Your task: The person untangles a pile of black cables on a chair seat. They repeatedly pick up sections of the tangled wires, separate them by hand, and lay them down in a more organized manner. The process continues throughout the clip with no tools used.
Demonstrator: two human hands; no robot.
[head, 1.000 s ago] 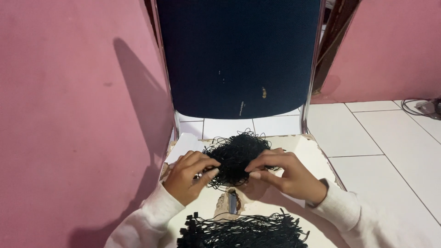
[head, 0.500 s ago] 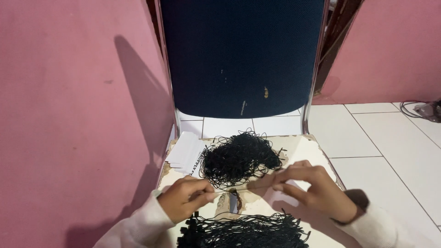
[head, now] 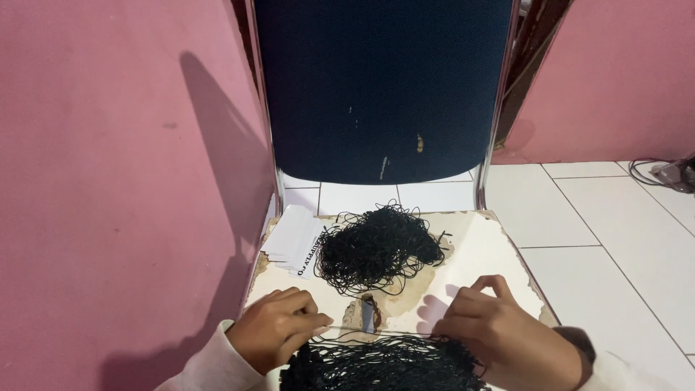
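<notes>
A loose pile of thin black string loops (head: 378,248) lies in the middle of a worn, cream-coloured chair seat (head: 483,245). My left hand (head: 279,337) and my right hand (head: 499,337) are at the seat's near edge, apart from the pile. A single black string (head: 384,333) runs taut between them, pinched by the fingers of both hands. Just below it lies a neat bundle of black strings (head: 376,366), partly cut off by the frame's bottom edge. Both wrists wear white sleeves.
A stack of white paper tags (head: 293,235) lies at the seat's left edge. The dark blue chair back (head: 380,87) stands behind. A pink wall (head: 108,181) is close on the left. White floor tiles (head: 615,232) and a cable (head: 651,172) lie to the right.
Both hands have drawn back from the string pile toward me and spread apart. A single string now stretches between them.
</notes>
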